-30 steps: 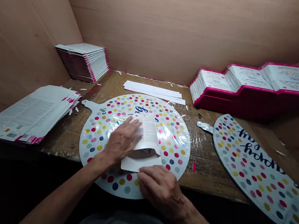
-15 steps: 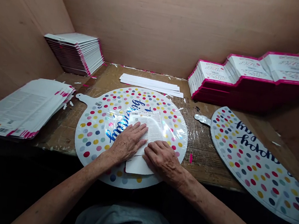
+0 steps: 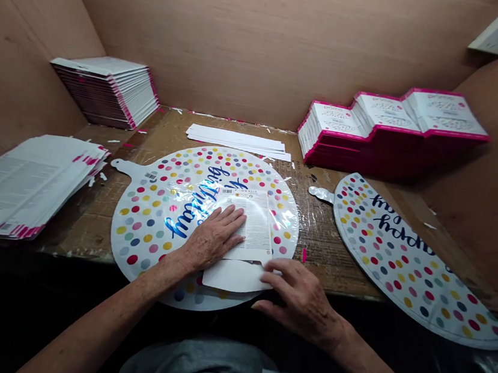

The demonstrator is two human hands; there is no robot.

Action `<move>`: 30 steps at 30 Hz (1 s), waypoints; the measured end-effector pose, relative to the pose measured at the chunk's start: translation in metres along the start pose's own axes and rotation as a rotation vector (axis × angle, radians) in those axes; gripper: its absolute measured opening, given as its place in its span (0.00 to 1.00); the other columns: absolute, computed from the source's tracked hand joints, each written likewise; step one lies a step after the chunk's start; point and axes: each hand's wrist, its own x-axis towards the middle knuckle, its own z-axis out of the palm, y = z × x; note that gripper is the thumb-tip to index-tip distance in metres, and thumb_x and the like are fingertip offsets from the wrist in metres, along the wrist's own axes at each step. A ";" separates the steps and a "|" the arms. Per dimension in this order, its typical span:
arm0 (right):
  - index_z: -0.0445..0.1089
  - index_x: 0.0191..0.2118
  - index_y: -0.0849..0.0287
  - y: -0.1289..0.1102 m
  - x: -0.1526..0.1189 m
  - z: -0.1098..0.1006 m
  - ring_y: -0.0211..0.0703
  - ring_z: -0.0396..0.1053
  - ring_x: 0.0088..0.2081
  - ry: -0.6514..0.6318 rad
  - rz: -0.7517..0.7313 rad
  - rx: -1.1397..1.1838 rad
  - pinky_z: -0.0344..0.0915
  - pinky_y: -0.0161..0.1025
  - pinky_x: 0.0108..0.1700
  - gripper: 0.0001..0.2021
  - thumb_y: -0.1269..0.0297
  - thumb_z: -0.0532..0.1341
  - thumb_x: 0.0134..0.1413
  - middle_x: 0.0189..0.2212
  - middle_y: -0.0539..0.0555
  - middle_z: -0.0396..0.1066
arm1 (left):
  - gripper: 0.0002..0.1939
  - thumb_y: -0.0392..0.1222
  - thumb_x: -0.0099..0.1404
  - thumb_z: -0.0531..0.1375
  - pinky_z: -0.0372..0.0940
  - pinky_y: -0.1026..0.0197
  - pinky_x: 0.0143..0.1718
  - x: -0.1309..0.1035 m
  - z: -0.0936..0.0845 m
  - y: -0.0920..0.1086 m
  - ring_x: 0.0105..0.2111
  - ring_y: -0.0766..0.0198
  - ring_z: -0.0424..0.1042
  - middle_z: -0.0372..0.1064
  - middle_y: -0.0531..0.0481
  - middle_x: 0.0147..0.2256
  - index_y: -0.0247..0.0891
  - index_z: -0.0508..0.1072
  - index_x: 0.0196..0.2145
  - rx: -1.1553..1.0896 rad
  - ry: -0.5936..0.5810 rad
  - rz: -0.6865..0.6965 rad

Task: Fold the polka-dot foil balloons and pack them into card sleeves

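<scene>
A round white foil balloon (image 3: 142, 240) with coloured dots and blue lettering lies flat at the table's front edge. On top of it rests a printed white card (image 3: 257, 230), its plain white flap (image 3: 231, 276) toward me. My left hand (image 3: 213, 236) lies flat on the card's left part, fingers spread, gripping nothing. At the flap's right end is my right hand (image 3: 292, 295), its fingers apart and the fingertips near the card's lower right corner; nothing shows held in it.
Folded dotted balloons (image 3: 404, 254) lie at the right. Pink-edged packs (image 3: 382, 136) stand back right, a card stack (image 3: 106, 90) back left, more cards (image 3: 17, 182) at the left. White strips (image 3: 239, 140) lie behind the balloon.
My right hand has lifted off the card and moved right and toward me, its fingers opening. My left hand stays on the card. The whole view has shifted slightly.
</scene>
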 end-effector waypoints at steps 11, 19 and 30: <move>0.72 0.48 0.60 0.012 0.005 0.030 0.48 0.71 0.51 0.064 -0.079 -0.066 0.68 0.47 0.50 0.10 0.68 0.55 0.67 0.49 0.59 0.75 | 0.23 0.54 0.56 0.68 0.62 0.40 0.60 -0.061 -0.020 0.027 0.62 0.43 0.61 0.69 0.38 0.56 0.42 0.77 0.46 -0.164 0.066 0.049; 0.70 0.33 0.57 0.015 0.033 0.039 0.42 0.70 0.30 0.142 0.543 0.107 0.67 0.38 0.34 0.13 0.55 0.57 0.66 0.28 0.52 0.72 | 0.15 0.52 0.62 0.62 0.61 0.38 0.59 -0.042 -0.001 0.031 0.63 0.40 0.58 0.71 0.41 0.51 0.39 0.74 0.24 0.005 0.317 -0.348; 0.69 0.54 0.65 0.011 0.040 0.028 0.52 0.70 0.46 -0.130 0.012 -0.103 0.67 0.49 0.49 0.23 0.50 0.56 0.64 0.50 0.65 0.72 | 0.21 0.52 0.66 0.58 0.56 0.38 0.62 -0.044 0.016 0.024 0.64 0.43 0.57 0.62 0.33 0.59 0.36 0.65 0.51 0.083 0.428 -0.420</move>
